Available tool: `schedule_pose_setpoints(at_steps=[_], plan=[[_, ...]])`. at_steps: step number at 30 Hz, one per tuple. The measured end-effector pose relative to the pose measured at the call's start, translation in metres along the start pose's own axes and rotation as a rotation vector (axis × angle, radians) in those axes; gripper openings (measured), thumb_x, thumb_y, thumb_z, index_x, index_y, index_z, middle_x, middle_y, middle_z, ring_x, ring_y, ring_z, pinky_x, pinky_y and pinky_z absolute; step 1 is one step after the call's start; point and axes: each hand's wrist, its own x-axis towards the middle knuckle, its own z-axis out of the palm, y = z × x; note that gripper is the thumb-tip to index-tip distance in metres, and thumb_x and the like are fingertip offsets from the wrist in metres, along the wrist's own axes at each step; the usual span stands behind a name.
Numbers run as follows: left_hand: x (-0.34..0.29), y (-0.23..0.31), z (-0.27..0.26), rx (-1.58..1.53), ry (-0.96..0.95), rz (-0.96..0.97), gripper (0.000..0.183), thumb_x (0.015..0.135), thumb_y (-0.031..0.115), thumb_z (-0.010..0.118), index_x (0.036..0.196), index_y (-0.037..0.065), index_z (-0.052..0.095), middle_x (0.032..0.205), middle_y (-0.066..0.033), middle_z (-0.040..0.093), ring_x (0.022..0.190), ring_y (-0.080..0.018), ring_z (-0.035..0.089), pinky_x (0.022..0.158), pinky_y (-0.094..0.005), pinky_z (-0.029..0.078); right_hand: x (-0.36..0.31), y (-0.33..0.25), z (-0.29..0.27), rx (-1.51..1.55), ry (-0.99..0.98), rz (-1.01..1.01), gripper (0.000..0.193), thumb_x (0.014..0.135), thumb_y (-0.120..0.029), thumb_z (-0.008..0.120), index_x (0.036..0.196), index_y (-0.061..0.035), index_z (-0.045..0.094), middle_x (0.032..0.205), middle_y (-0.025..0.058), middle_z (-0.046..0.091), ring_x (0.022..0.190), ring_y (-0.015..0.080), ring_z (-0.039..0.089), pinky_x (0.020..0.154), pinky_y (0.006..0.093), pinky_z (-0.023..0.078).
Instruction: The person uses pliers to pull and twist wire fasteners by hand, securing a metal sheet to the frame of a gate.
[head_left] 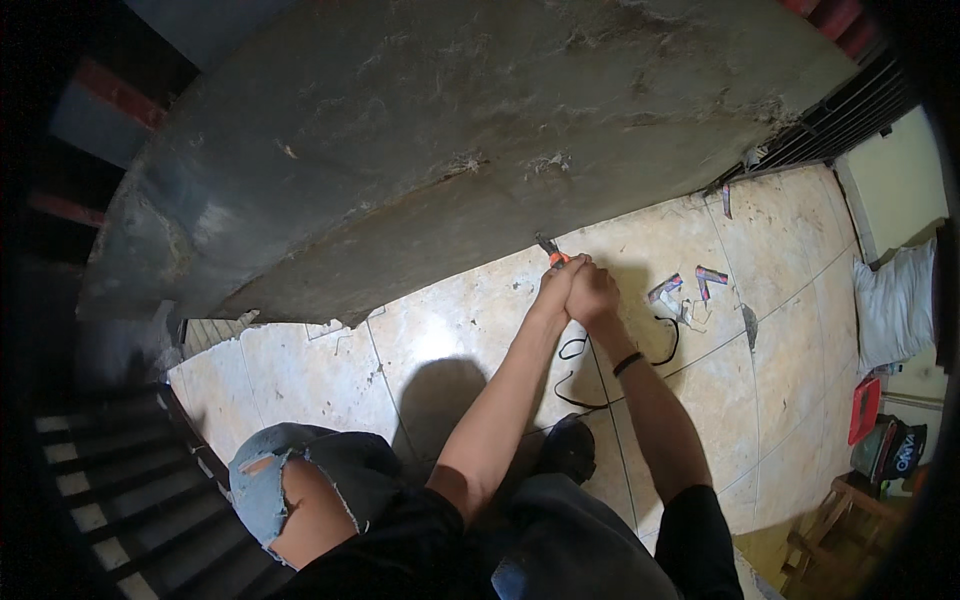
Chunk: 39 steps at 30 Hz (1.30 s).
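Both my arms reach forward and meet close to the foot of the grey wall. My left hand (556, 287) and my right hand (593, 293) are closed together around pliers (558, 258) with orange handles. The dark jaws point away from me, their tips at the wall's lower edge. Whether anything sits between the jaws is too small to tell. On the tiles behind my hands lies a black cable (580, 402), with one loop and a curved end. More black cable (668, 345) curves to the right of my right wrist.
A rough grey wall (420, 150) rises ahead from the tiled floor (700, 420). Small colourful strips (708, 280) and scraps lie to the right. Farther right are a white sack (895, 310), a red container (864, 410) and a wooden stool (840, 530). Dark bars (130, 500) stand at left.
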Motion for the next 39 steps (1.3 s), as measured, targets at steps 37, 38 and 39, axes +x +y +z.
schedule_pose_setpoints(at_steps=[37, 38, 39], plan=[[-0.023, 0.017, 0.009, -0.296, -0.565, -0.023, 0.038, 0.106, 0.029, 0.053, 0.137, 0.007, 0.054, 0.14, -0.0091, 0.058, 0.128, -0.0259, 0.056, 0.111, -0.0422, 0.045, -0.004, -0.004, 0.006, -0.41, 0.45, -0.141, 0.038, 0.095, -0.028, 0.061, 0.12, -0.0003, 0.059, 0.104, 0.0122, 0.064, 0.09, 0.0279, 0.065, 0.075, 0.0421, 0.052], [-0.022, 0.013, 0.013, -0.307, -0.529, -0.022, 0.036, 0.106, 0.029, 0.053, 0.135, 0.007, 0.057, 0.138, -0.009, 0.06, 0.127, -0.0257, 0.057, 0.111, -0.0422, 0.046, -0.003, -0.001, 0.006, -0.441, 0.455, -0.154, 0.034, 0.094, -0.028, 0.061, 0.116, -0.0021, 0.06, 0.102, 0.0113, 0.065, 0.089, 0.0269, 0.065, 0.071, 0.041, 0.053], [-0.02, 0.01, 0.016, -0.339, -0.5, -0.027, 0.038, 0.105, 0.032, 0.055, 0.134, 0.008, 0.057, 0.137, -0.0092, 0.061, 0.126, -0.0256, 0.058, 0.109, -0.0418, 0.047, -0.002, 0.001, 0.006, -0.475, 0.46, -0.164, 0.031, 0.094, -0.028, 0.062, 0.113, -0.0038, 0.062, 0.101, 0.0104, 0.066, 0.088, 0.0258, 0.066, 0.067, 0.0399, 0.054]])
